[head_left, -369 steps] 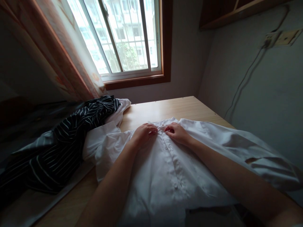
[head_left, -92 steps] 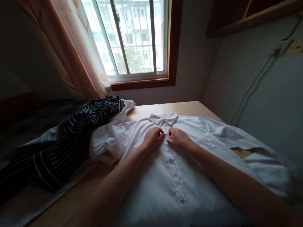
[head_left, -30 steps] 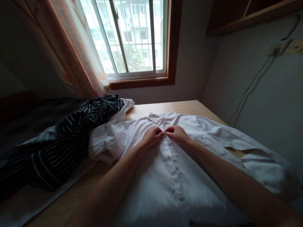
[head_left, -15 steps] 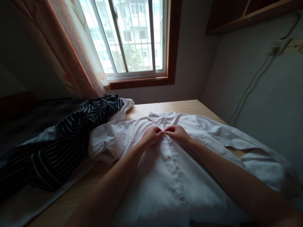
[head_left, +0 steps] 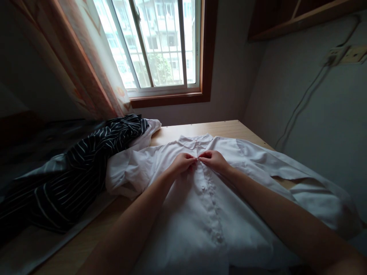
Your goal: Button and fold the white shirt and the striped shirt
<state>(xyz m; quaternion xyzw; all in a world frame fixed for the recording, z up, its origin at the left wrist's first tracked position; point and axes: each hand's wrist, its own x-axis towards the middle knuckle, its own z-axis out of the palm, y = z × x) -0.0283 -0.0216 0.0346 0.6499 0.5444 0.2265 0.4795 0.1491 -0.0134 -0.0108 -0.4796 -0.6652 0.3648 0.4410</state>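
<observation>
A white button-up shirt [head_left: 183,217] lies spread on the wooden table, its collar [head_left: 196,141] at the far end and its sleeves out to the sides. Just below the collar, my left hand [head_left: 184,162] pinches the front placket from the left. My right hand [head_left: 212,159] pinches it from the right, and the fingertips of both hands nearly meet. Whatever lies right between the fingertips is too small to make out. Further down the placket, several small white buttons [head_left: 203,188] show in a line toward me.
Black-and-white striped clothing [head_left: 77,164] is heaped at the left, over some pale cloth. The wooden tabletop [head_left: 200,127] shows behind the collar. Beyond it are a window [head_left: 160,46] and a curtain [head_left: 86,57]. A cable [head_left: 301,101] hangs down the right wall from a socket.
Both hands stay at the same spot on the placket, with only slight finger movement. The whole view has shifted very slightly.
</observation>
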